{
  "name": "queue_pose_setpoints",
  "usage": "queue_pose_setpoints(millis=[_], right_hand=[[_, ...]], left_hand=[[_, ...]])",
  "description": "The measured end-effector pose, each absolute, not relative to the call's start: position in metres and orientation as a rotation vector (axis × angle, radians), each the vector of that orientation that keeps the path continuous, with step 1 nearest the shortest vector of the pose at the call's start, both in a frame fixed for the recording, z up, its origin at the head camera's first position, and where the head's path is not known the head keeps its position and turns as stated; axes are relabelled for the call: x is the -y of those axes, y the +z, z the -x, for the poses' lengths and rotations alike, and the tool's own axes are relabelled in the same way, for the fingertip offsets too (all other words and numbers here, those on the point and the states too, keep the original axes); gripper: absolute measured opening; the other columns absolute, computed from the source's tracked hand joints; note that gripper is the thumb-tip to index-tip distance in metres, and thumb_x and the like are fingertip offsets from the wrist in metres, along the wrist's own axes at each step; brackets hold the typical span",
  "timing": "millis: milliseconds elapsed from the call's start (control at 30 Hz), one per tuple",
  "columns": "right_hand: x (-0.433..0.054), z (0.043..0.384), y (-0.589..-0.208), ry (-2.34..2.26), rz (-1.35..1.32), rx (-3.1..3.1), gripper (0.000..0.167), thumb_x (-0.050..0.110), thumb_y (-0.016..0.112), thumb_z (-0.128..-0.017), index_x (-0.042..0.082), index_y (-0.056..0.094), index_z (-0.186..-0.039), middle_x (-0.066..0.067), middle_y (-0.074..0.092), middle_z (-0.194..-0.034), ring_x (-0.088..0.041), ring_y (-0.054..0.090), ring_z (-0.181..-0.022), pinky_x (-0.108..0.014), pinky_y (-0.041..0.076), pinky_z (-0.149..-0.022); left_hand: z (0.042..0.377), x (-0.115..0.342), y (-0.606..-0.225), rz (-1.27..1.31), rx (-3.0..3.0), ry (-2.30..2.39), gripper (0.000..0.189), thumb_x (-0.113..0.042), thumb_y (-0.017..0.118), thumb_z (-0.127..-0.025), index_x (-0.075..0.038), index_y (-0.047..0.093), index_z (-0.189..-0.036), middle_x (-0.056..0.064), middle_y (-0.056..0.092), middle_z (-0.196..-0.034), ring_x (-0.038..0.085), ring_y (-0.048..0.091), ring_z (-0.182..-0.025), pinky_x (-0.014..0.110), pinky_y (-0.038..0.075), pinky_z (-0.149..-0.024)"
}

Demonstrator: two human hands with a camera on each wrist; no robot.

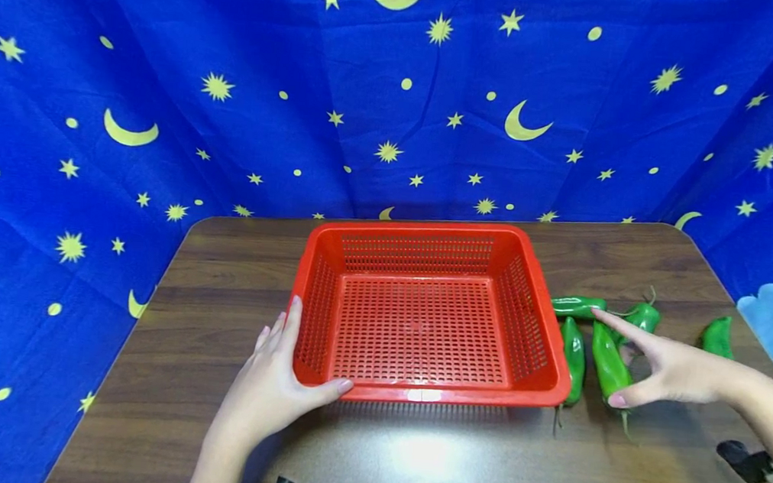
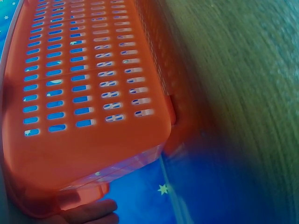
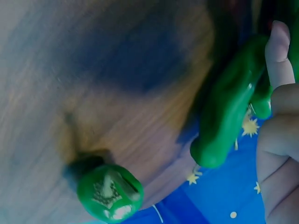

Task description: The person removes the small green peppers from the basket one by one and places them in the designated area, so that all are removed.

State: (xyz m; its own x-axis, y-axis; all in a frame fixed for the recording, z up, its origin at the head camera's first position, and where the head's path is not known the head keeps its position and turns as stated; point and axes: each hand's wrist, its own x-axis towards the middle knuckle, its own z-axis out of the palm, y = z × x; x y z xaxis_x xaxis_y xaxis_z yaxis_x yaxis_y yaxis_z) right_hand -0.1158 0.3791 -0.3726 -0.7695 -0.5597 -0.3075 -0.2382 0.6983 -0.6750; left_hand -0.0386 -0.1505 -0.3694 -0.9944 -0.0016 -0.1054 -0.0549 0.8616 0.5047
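Observation:
A red perforated plastic basket (image 1: 414, 394) stands on the wooden table. My left hand (image 1: 270, 385) holds its near left corner, thumb over the front rim and fingers along the outer left side. In the left wrist view the basket's slotted wall (image 2: 88, 154) fills much of the picture, with fingertips (image 2: 96, 212) at its lower end. To the basket's right my right hand (image 1: 672, 370) spans a long green pepper (image 1: 607, 360), index finger extended and thumb at the pepper's lower side. Other green peppers (image 1: 574, 361) lie close by; some fingers are hidden.
A separate green pepper (image 1: 718, 337) lies near the table's right edge; the right wrist view shows its stem end (image 3: 110, 193). Blue cloth (image 1: 436, 146) with yellow stars and moons hangs behind and beside the table (image 1: 174, 376).

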Motion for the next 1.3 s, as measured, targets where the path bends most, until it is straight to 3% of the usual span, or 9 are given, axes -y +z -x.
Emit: queue_pose_setpoints(millis=[100,200,333,400,467,667,1000,1133,1300], right_hand=[[-0.378,0.114,-0.376,-0.867,0.596,-2.373,0.118,0.026,0.083,-0.078,0.015,0.0,-0.161,-0.04,0.019,-0.155,-0.061,0.046,-0.122,-0.064,0.051,-0.082],[-0.375,0.113,-0.376,-0.824,0.551,-2.352,0.121,0.03,0.084,-0.078,0.013,-0.003,-0.161,-0.045,0.02,-0.151,-0.064,0.049,-0.118,-0.061,0.054,-0.08],[-0.366,0.111,-0.374,-0.671,0.498,-2.395,0.125,0.041,0.084,-0.075,0.015,-0.003,-0.161,-0.031,0.062,-0.11,-0.028,0.066,-0.083,-0.033,0.052,-0.061],[-0.362,0.11,-0.373,-0.57,0.484,-2.436,0.126,0.049,0.084,-0.072,0.016,0.0,-0.161,-0.009,0.061,-0.082,-0.01,0.054,-0.065,-0.024,0.04,-0.052],[-0.357,0.108,-0.373,-0.473,0.466,-2.465,0.128,0.056,0.083,-0.07,0.017,0.002,-0.161,0.001,0.053,-0.073,-0.007,0.043,-0.055,-0.024,0.033,-0.047],[-0.347,0.103,-0.376,-0.222,0.472,-2.525,0.133,0.07,0.079,-0.064,0.017,0.004,-0.161,0.0,0.068,-0.098,-0.011,0.051,-0.065,-0.03,0.04,-0.055],[-0.34,0.099,-0.378,-0.118,0.497,-2.571,0.14,0.077,0.076,-0.059,0.016,0.003,-0.161,0.007,0.054,-0.073,-0.012,0.047,-0.067,-0.033,0.04,-0.058],[-0.341,0.099,-0.377,-0.098,0.507,-2.566,0.139,0.079,0.075,-0.059,0.016,0.004,-0.161,0.007,0.055,-0.075,-0.011,0.048,-0.068,-0.033,0.041,-0.059],[-0.343,0.102,-0.375,-0.115,0.473,-2.543,0.135,0.078,0.074,-0.062,0.02,0.003,-0.161,-0.001,0.069,-0.097,-0.012,0.054,-0.073,-0.035,0.045,-0.059]], left_hand=[[0.038,0.151,-0.369,0.05,-2.928,0.804,0.135,-0.079,0.072,-0.065,-0.021,-0.003,-0.161,0.017,0.02,-0.165,0.041,0.018,-0.152,0.063,0.024,-0.118],[0.039,0.15,-0.369,0.051,-2.925,0.808,0.134,-0.08,0.072,-0.065,-0.022,-0.003,-0.161,0.017,0.02,-0.165,0.04,0.018,-0.152,0.063,0.023,-0.119],[0.038,0.15,-0.369,0.054,-2.924,0.808,0.135,-0.08,0.072,-0.065,-0.022,-0.004,-0.161,0.017,0.02,-0.165,0.041,0.018,-0.152,0.063,0.023,-0.119],[0.038,0.15,-0.369,0.057,-2.924,0.809,0.135,-0.079,0.072,-0.065,-0.022,-0.004,-0.161,0.018,0.02,-0.165,0.041,0.018,-0.152,0.063,0.024,-0.118],[0.037,0.151,-0.369,0.057,-2.926,0.81,0.135,-0.079,0.073,-0.065,-0.022,-0.004,-0.161,0.018,0.019,-0.165,0.041,0.018,-0.152,0.063,0.024,-0.118],[0.038,0.151,-0.369,0.044,-2.934,0.811,0.135,-0.079,0.073,-0.066,-0.021,-0.003,-0.161,0.018,0.02,-0.165,0.04,0.018,-0.152,0.062,0.023,-0.119],[0.038,0.151,-0.369,0.042,-2.936,0.804,0.135,-0.078,0.073,-0.066,-0.02,-0.003,-0.161,0.019,0.02,-0.164,0.042,0.018,-0.152,0.063,0.023,-0.119],[0.038,0.151,-0.37,0.034,-2.944,0.804,0.135,-0.079,0.073,-0.065,-0.02,-0.002,-0.161,0.019,0.021,-0.164,0.042,0.019,-0.152,0.062,0.023,-0.119],[0.038,0.151,-0.37,0.037,-2.943,0.798,0.134,-0.079,0.072,-0.066,-0.02,-0.002,-0.161,0.019,0.02,-0.164,0.042,0.018,-0.151,0.063,0.024,-0.118]])
